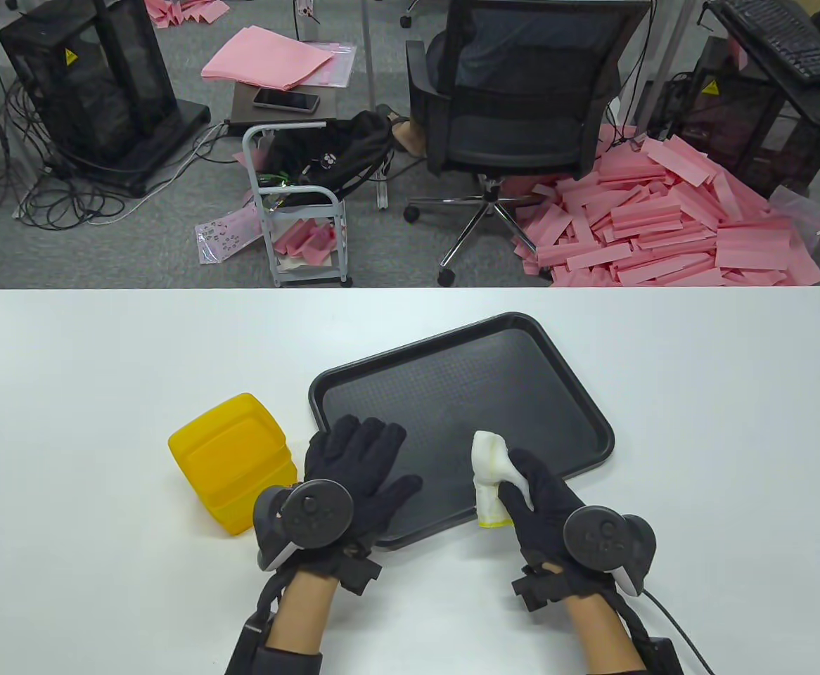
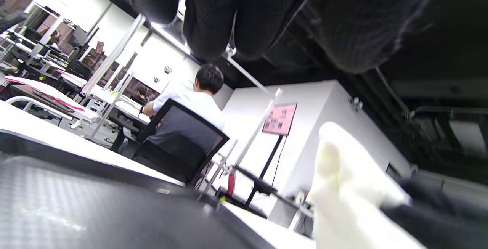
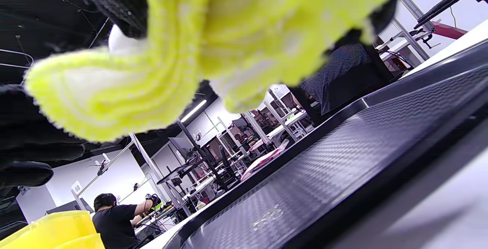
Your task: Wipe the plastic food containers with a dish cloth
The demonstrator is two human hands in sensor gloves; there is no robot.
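Left hand: the left hand (image 1: 359, 470) lies flat on the near-left corner of the black tray (image 1: 565, 394), fingers straight, holding nothing.
Right hand: the right hand (image 1: 536, 496) grips a bunched white-and-yellow dish cloth (image 1: 489, 478) over the tray's near edge.
Containers: the yellow plastic containers (image 1: 231, 460) sit stacked on the tabletop (image 1: 100, 365), just left of the tray — untouched.
Risk: a one-handed reach could tip or slide the light stack — the cloth may also loosen from the grip.
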